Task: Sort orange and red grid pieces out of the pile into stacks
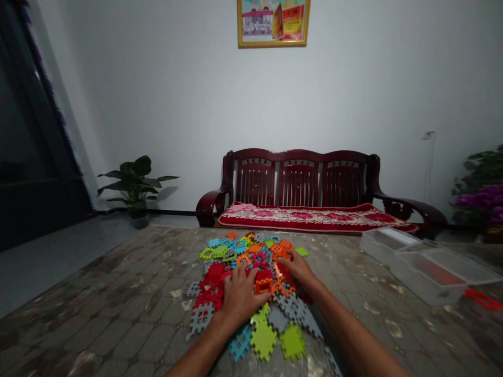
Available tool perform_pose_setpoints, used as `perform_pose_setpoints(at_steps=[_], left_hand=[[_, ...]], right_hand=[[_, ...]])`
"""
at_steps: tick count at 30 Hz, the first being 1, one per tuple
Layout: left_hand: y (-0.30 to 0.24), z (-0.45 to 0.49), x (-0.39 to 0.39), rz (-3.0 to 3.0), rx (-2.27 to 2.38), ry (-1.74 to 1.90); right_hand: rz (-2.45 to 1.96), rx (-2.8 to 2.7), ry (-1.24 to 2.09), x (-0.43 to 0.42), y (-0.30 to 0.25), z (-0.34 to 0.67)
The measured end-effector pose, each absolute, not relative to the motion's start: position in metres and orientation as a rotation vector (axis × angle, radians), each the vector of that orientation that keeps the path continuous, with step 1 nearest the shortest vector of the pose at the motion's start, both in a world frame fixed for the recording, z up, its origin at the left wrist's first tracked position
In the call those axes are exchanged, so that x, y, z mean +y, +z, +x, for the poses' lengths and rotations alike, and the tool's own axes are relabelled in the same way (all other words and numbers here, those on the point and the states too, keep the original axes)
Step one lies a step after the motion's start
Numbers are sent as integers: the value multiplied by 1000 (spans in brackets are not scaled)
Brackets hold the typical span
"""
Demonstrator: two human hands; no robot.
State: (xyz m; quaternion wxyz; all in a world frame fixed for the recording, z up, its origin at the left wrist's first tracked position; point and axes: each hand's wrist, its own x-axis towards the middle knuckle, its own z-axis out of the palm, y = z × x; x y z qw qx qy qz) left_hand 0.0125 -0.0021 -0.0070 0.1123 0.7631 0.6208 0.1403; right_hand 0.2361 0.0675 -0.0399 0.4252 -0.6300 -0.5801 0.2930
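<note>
Interlocking plastic building pieces with toothed edges lie heaped on the table in front of me. My left hand (240,294) rests on the red pieces (212,285), fingers spread and thumb stretched to the right, beside an orange square frame piece (263,286). On the right of the heap, my right hand (301,269) reaches over the orange pieces (282,246) with its fingers apart, touching the pile; its fingertips are partly hidden. Nearest me lie lime green pieces (263,339), a blue lattice piece (240,343) and grey pieces (299,312).
Clear plastic boxes (428,275) stand at the right of the patterned tabletop (157,303), with an orange-red piece (482,299) beside them. Behind the table is a dark wooden bench (298,178) with a red floral cover (314,215). A potted plant (135,183) stands back left.
</note>
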Motion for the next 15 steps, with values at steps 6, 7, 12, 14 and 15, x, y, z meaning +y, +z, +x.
perform_pose_setpoints(at_steps=[6,7,12,14,15], left_hand=[[0,24,0,2281,1868,383],[0,25,1,2273,1869,398],[0,26,12,2215,1850,535],[-2,28,17,2181,1829,621],[-3,30,20,2154,1818,667]], right_hand=[[-1589,-1517,738,72,-43,224],[-1605,-1506,734,73,-43,224],[-1575,-1369,841,75,-42,220],[-1484,-1281,879,76,-40,217],[-1447,-1242,890,76,-38,217]])
